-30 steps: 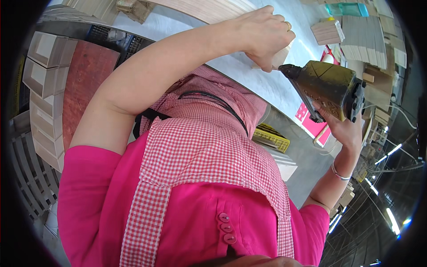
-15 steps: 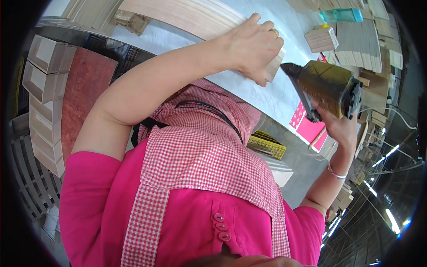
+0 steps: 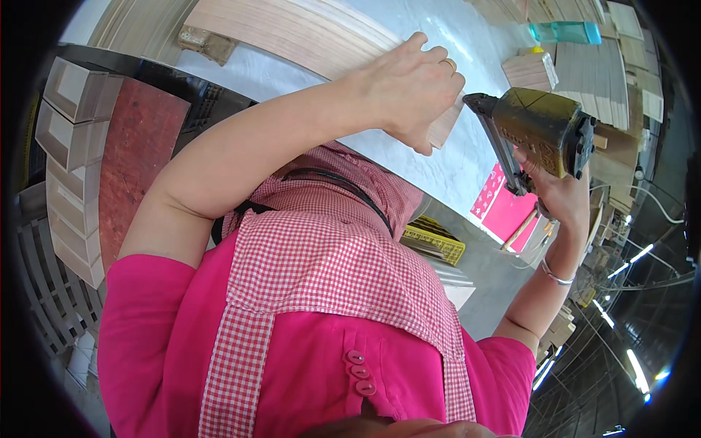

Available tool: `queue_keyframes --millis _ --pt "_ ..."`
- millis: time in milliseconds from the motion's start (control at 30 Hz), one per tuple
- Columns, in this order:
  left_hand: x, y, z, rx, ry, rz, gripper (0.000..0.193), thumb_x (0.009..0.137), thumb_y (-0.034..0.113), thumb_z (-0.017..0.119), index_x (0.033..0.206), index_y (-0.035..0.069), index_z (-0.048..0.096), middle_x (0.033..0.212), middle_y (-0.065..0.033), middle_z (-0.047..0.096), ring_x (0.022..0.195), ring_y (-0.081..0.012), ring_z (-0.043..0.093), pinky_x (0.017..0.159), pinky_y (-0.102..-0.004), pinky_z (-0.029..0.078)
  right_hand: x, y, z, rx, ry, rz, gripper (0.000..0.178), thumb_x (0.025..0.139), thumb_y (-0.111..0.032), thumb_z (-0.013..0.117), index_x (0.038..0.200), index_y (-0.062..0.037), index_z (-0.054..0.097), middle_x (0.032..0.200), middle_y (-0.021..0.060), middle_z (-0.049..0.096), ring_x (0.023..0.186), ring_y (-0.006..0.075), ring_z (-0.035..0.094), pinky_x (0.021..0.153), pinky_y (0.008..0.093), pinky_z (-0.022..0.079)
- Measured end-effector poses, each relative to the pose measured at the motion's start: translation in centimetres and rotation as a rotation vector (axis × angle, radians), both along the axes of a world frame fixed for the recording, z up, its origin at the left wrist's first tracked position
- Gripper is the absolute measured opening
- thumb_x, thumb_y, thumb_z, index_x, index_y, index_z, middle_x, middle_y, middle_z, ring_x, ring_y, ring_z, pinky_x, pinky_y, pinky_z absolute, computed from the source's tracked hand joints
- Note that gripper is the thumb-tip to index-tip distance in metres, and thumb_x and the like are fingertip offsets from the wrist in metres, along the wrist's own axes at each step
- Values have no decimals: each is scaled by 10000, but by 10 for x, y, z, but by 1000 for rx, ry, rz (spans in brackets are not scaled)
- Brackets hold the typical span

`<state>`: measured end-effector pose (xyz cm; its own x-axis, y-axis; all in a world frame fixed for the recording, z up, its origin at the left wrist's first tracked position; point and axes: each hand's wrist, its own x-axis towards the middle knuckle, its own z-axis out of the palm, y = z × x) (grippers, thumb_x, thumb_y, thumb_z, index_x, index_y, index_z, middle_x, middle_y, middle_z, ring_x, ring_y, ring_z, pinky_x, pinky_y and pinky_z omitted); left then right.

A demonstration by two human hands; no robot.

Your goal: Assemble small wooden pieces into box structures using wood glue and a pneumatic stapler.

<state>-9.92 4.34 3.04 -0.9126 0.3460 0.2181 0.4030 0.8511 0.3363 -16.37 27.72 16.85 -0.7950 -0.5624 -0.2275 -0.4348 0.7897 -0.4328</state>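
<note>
My left hand (image 3: 418,93) is closed over the right end of a long pale wooden board (image 3: 292,31), thumb on the near side and fingers on the far side. A second piece may sit at that end, but the hand hides the joint. My right hand (image 3: 561,196) holds a nail gun (image 3: 540,131) with a worn yellowish-brown body and a dark magazine. The gun's nose points left, right by the board's end and my left fingers. Whether it touches the wood I cannot tell.
A small wood block (image 3: 208,44) lies by the board's left part. Stacked wooden strips (image 3: 591,84), a teal bottle (image 3: 566,33) and a smaller wood bundle (image 3: 529,71) stand at the far right. A pink sheet (image 3: 507,212) lies on the table's near edge. Open wooden boxes (image 3: 73,146) are piled at left.
The nail gun has risen slightly in view, its nose still close to the board's end. My left hand and the board end have shifted a little left and nearer.
</note>
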Motion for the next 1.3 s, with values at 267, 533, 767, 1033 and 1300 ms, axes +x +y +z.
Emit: queue_keyframes --millis 267,533,767,1033,1300 --pt "2 0 0 34 21 1 696 601 475 842 1067 -4 648 1054 -127 667 1118 -257 589 1049 -440 375 -4 -7 6 14 -7 22 376 788 -94 845 1089 36 660 1029 124 736 910 182 690 819 336 545" --pt "-1 -2 3 3 1 -49 831 606 551 843 1147 -40 624 1094 -157 661 1167 -293 573 1085 -472 354 2 14 -12 -90 39 41 345 849 -176 807 1112 6 678 959 67 739 841 134 672 738 300 532" --pt "-1 -51 7 23 139 19 843 744 535 770 1303 -61 561 1160 -216 642 1219 -341 555 1077 -478 375 29 95 -37 -22 24 -549 372 832 -106 745 1153 31 617 939 108 714 753 179 646 702 355 514" --pt "-47 -91 99 -40 -603 30 550 864 367 720 1198 -51 595 1057 -106 673 927 -201 670 806 -308 530 21 234 -176 260 481 -511 550 830 -72 671 1342 20 492 1071 282 658 889 446 648 811 483 518" --pt "-47 -63 105 1221 -192 266 408 937 322 668 1149 -22 610 993 -66 672 871 -118 631 713 -302 525 16 198 -169 492 438 -646 599 841 -236 739 1335 34 534 1130 276 644 1012 453 623 866 489 508"
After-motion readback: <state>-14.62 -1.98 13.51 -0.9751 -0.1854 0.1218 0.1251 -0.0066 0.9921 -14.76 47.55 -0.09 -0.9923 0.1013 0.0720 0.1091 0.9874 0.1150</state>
